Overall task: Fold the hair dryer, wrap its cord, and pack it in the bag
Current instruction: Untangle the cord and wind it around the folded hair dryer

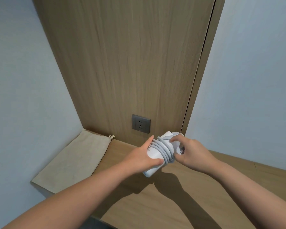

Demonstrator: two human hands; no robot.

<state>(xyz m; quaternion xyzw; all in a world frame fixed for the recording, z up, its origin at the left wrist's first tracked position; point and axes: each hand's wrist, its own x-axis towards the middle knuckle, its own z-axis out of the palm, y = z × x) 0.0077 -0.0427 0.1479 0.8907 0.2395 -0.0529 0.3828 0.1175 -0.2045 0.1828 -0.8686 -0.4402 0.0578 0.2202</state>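
- Your left hand [143, 158] is closed around the lower half of the hair dryer [157, 156], thumb under the body and fingers over the top, holding it clear of the tabletop [196, 195].
- The hair dryer's long axis runs from about 7 o'clock, at its free end near you, to about 1 o'clock, where it points toward the wall socket [141, 123].
- The cord [162, 148] sits in several turns across that axis, around the middle of the body, just beyond your left fingertips.
- Your right hand [191, 151] is at 3 o'clock of the hair dryer, fingers pinched on the far end of the coils; the plug seems to be tucked under the palm, though I cannot tell for sure.
- The bag [73, 161] lies flat on the tabletop at 9 o'clock of your left hand, well apart, with its drawstring mouth [111, 137] at the far end, about 11 o'clock.
- Your left hand is the nearer one to the bag, so the carry probably goes leftward; the mouth looks shut and likely needs your right hand freed.
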